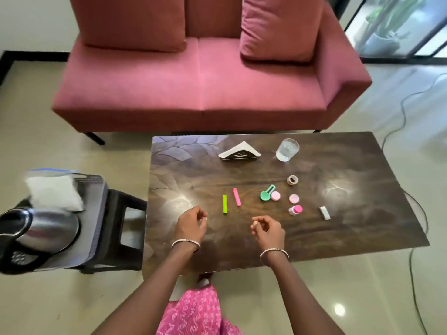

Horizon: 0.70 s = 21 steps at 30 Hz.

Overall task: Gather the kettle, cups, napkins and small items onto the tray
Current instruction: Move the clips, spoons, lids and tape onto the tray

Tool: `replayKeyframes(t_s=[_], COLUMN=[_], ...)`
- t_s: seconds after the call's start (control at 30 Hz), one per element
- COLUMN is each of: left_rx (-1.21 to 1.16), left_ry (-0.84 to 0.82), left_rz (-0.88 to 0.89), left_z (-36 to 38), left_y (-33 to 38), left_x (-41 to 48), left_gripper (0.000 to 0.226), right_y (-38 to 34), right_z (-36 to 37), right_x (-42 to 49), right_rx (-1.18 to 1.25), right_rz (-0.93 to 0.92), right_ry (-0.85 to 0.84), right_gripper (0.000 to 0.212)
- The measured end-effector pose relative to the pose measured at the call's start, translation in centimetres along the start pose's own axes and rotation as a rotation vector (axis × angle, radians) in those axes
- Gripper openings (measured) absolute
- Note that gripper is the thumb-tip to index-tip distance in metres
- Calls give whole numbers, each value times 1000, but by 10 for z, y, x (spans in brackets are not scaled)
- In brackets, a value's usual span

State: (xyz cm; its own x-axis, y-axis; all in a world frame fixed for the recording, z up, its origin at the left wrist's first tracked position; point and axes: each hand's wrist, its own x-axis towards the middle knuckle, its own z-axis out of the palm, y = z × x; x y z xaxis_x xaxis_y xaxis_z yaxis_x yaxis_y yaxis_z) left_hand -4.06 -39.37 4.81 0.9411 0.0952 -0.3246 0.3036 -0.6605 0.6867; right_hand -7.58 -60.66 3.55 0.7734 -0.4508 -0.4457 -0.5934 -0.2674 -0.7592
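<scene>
A steel kettle (46, 229) stands on a grey tray (96, 213) at the left, beside a white packet (54, 193). On the dark wooden table (350, 228) are a napkin holder (239, 152), a clear glass cup (287, 149), a tape roll (292, 180), a green stick (225, 204), a pink stick (237, 197), a green scoop (266, 192), pink round lids (275, 196), a small pink-capped bottle (295, 210) and a white sachet (324, 213). My left hand (191, 224) and my right hand (267, 229) hover over the table's near edge, fingers loosely curled, holding nothing.
The tray rests on a black plastic stool (125, 226) left of the table. A pink sofa (205, 88) stands behind the table. A cable (411, 262) runs along the tiled floor on the right.
</scene>
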Motion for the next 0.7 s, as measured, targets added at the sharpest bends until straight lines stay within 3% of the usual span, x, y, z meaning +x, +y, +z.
replayKeyframes(t_s=[0.23, 0.37, 0.53, 0.7], left_rx=[23, 56, 85, 97], left_ry=[-116, -169, -221, -221], left_rz=[-105, -250, -444, -527], left_z=[59, 87, 115, 142], left_y=[6, 11, -1, -9], left_x=[47, 78, 118, 151], left_gripper=[11, 7, 6, 12], right_y=[26, 32, 32, 31], right_z=[-30, -31, 6, 50], right_x=[44, 81, 128, 168], right_rx=[-9, -70, -235, -305], right_rz=[152, 220, 268, 300], right_ry=[66, 71, -88, -247], right_gripper=[22, 23, 12, 16])
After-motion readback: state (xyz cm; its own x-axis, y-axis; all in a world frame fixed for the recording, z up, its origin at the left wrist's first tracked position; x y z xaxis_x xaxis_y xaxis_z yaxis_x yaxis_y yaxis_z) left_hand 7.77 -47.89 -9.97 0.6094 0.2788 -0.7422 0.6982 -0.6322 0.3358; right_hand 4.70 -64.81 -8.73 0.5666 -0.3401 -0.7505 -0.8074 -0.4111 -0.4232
